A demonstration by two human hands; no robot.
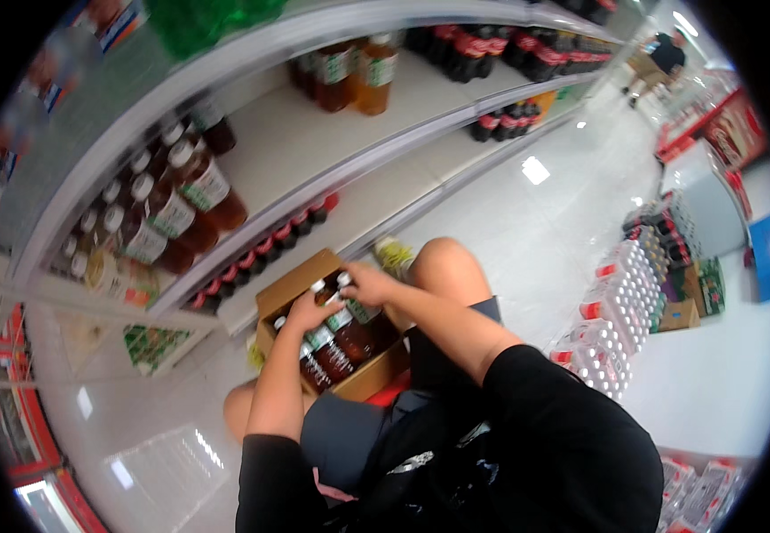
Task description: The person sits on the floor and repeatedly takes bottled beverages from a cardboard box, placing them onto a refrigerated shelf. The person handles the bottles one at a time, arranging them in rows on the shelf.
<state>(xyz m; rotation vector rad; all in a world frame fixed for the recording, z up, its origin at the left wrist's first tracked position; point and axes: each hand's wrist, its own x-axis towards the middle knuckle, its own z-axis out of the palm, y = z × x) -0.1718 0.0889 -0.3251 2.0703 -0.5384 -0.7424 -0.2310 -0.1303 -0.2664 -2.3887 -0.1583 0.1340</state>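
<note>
An open cardboard box [373, 374] lies before me between my knees. It holds several bottles of dark amber drink [336, 358] with white caps and pale green labels, leaning toward me. My left hand [310, 312] is around the upper part of one bottle, its thumb stretched across the label side. Close beside it, my right hand [370, 285] has its fingers at the white cap and neck of another bottle [360, 310]. Blur and the hands themselves hide the exact finger contacts.
A store shelf [358, 150] curves ahead, with large tea bottles [188, 193] at its left and cola bottles [471, 50] farther right. A low row of small cola bottles [262, 253] stands beneath. Shrink-wrapped bottle packs [615, 300] line the right floor. A person [665, 56] is far off.
</note>
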